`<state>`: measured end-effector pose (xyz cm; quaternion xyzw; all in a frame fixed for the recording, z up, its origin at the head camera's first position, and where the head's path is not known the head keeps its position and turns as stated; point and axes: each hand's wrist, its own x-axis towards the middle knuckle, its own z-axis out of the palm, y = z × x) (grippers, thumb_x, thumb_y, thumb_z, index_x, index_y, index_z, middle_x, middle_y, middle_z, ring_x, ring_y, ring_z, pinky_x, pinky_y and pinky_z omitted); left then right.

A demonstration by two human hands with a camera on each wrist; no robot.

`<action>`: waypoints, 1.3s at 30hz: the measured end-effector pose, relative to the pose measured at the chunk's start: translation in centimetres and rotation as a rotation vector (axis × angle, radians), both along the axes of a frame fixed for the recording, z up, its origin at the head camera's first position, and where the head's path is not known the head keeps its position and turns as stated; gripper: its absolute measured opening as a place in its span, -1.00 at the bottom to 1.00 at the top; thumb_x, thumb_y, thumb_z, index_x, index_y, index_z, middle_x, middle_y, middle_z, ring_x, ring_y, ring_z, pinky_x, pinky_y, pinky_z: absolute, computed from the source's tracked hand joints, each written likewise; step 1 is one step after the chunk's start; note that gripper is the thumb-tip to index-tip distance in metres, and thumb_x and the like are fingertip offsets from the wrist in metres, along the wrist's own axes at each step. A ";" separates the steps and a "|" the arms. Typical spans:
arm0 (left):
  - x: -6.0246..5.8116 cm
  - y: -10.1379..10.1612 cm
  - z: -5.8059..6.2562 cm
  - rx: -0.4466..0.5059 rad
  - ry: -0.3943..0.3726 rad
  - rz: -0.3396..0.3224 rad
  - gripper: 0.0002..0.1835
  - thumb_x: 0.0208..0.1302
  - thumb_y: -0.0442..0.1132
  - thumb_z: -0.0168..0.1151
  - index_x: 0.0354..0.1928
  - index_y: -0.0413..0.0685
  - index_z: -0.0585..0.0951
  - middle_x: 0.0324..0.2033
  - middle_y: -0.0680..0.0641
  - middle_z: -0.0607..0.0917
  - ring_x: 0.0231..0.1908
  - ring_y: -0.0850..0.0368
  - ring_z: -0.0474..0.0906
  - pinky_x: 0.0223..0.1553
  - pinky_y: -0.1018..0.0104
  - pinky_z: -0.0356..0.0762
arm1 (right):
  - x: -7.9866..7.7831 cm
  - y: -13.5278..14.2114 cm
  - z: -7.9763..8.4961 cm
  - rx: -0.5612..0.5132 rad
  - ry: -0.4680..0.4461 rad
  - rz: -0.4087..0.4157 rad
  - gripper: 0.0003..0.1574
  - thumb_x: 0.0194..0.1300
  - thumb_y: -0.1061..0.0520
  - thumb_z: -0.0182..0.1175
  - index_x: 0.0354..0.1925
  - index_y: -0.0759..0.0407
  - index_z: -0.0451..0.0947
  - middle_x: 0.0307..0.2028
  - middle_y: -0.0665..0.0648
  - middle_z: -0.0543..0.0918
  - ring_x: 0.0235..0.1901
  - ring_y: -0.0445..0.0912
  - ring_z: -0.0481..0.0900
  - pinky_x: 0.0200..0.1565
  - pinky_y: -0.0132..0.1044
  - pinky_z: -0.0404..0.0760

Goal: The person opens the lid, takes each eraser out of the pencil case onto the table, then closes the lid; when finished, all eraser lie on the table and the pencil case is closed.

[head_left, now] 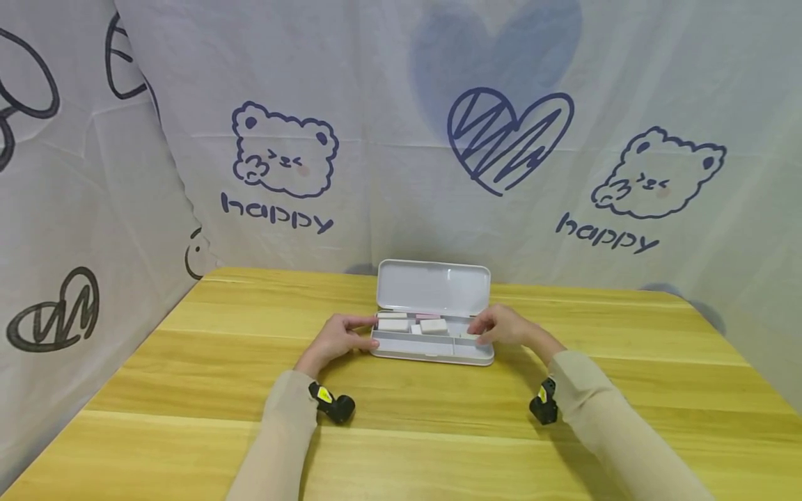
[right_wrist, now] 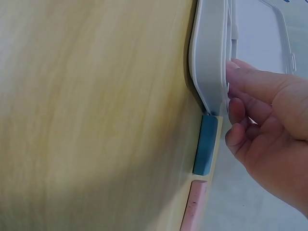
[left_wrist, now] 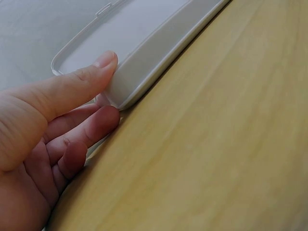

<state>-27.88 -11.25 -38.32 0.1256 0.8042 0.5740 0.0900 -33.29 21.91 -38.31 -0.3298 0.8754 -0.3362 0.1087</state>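
Observation:
A white pencil case lies on the table with its lid raised at the back. In its rear section sit several white erasers and a pink piece. My left hand grips the case's left end; the left wrist view shows the thumb over the rim and fingers against the outer corner. At the right end my right hand reaches in over the rim. Its fingertips pinch a small pale eraser, partly hidden by the fingers. Other fingers curl outside the wall in the right wrist view.
Beside the case's right end, a blue block and a pink block lie on the table in the right wrist view; the head view does not show them. The wooden table meets a printed cloth at the back.

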 end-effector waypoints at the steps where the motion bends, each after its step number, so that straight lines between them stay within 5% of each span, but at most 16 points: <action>1: 0.0 0.0 -0.1 0.001 -0.001 -0.002 -0.50 0.00 -0.41 0.30 0.05 -0.36 0.46 -0.17 -0.32 0.59 -0.65 0.22 0.38 -0.60 0.43 0.32 | 0.3 -0.2 0.3 0.005 -0.005 -0.014 -0.83 0.00 0.28 0.31 -0.34 0.32 0.62 -0.47 0.06 0.61 -0.45 -0.13 0.46 -0.38 -0.30 0.48; 5: -0.5 0.0 -0.7 0.010 0.003 -0.011 -0.49 -0.01 -0.40 0.31 0.05 -0.36 0.46 -0.16 -0.31 0.59 -0.67 0.22 0.36 -0.61 0.42 0.32 | 2.0 -0.8 1.7 0.047 0.001 -0.058 -0.80 0.00 0.41 0.25 -0.31 0.48 0.56 -0.44 0.21 0.61 -0.44 -0.08 0.45 -0.37 -0.30 0.48; 12: -2.0 -0.1 -2.7 0.011 0.001 0.011 -0.47 -0.05 -0.33 0.37 0.04 -0.24 0.51 -0.10 -0.23 0.58 -0.66 0.23 0.37 -0.62 0.42 0.32 | 2.1 -0.5 1.6 -0.002 -0.023 -0.079 -0.78 0.03 0.44 0.19 -0.27 0.56 0.53 -0.36 0.29 0.62 -0.41 -0.16 0.43 -0.33 -0.36 0.46; 19: -1.9 -0.1 -2.7 0.009 0.016 0.017 -0.48 -0.07 -0.32 0.38 0.03 -0.24 0.52 -0.19 -0.19 0.63 -0.67 0.24 0.37 -0.63 0.43 0.32 | 1.9 -0.4 1.3 -0.077 -0.033 -0.128 -0.81 0.12 0.39 0.14 -0.28 0.53 0.52 -0.34 0.30 0.62 -0.36 -0.13 0.44 -0.30 -0.36 0.45; 27: -2.1 -0.3 -3.0 0.009 0.020 0.018 -0.49 -0.08 -0.32 0.39 0.01 -0.24 0.53 -0.03 -0.24 0.54 -0.68 0.25 0.35 -0.63 0.43 0.32 | 2.0 -0.3 1.6 -0.182 -0.117 -0.184 -0.82 0.18 0.39 0.08 -0.23 0.53 0.43 -0.43 0.21 0.55 -0.53 -0.04 0.46 -0.52 -0.25 0.47; 39: -2.2 -0.3 -2.8 -0.004 0.012 0.023 -0.48 -0.10 -0.30 0.40 0.01 -0.20 0.54 -0.05 -0.22 0.56 -0.65 0.23 0.40 -0.60 0.42 0.34 | 2.4 0.6 1.6 -0.308 -0.243 -0.205 -0.78 0.20 0.37 0.08 -0.23 0.60 0.42 -0.40 0.30 0.57 -0.50 -0.11 0.51 -0.41 -0.28 0.53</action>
